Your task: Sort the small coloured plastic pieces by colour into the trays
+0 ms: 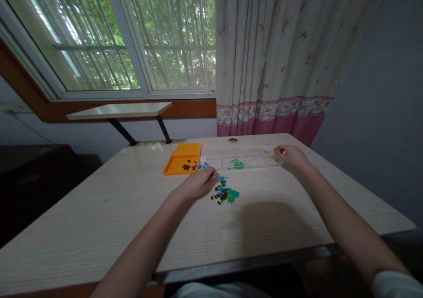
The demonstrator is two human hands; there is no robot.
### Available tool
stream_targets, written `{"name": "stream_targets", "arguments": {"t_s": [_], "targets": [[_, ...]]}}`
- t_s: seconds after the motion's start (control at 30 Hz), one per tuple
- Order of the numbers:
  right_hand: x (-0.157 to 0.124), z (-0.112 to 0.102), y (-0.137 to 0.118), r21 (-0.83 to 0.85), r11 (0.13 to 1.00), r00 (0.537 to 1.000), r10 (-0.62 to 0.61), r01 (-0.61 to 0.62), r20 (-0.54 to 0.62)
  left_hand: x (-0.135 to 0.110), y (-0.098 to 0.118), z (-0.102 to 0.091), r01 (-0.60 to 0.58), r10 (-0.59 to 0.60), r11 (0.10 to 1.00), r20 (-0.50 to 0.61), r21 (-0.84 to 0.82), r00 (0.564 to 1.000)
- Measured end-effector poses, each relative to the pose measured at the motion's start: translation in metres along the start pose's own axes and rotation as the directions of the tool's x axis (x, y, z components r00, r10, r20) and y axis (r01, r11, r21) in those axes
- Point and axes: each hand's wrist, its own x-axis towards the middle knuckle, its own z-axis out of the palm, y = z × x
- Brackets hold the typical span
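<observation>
My left hand is closed, fingertips pinched together just left of a mixed pile of small blue, green, brown and yellow pieces. Over the right end of a clear compartment tray, my right hand pinches its fingers beside a few yellow pieces. Whatever either hand holds is too small to make out. Green pieces lie in a middle compartment, and blue pieces at the left end, partly behind my left hand. Brown pieces sit in an orange tray.
The wooden table runs to the wall under a barred window. A small raised shelf on black brackets stands at the back left. Near the back edge lies a dark oval spot. A patterned curtain hangs behind the table.
</observation>
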Motion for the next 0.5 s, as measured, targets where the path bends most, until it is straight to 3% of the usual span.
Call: {"name": "stream_targets", "arguments": {"t_s": [0.07,0.17,0.3,0.4,0.5], "targets": [[-0.002,-0.001,-0.018,0.037,0.998,0.998,-0.047,0.048,-0.029,0.001,0.004,0.003,0.001,-0.003,0.998,-0.028,-0.055,1.0],[-0.013,0.001,-0.061,0.14,0.965,0.975,-0.217,0.221,-0.047,0.005,0.011,0.011,-0.007,0.001,0.987,-0.033,-0.158,0.999],[-0.037,0.004,-0.124,0.304,0.841,0.893,-0.436,0.448,-0.111,0.008,0.021,0.02,-0.073,0.06,0.959,-0.056,-0.273,0.997],[-0.05,0.004,-0.15,0.385,0.773,0.859,-0.494,0.505,-0.134,0.01,0.024,0.022,-0.107,0.083,0.95,-0.092,-0.293,0.992],[-0.054,0.005,-0.156,0.449,0.743,0.86,-0.492,0.496,-0.134,0.01,0.024,0.022,-0.115,0.086,0.953,-0.113,-0.28,0.99]]}}
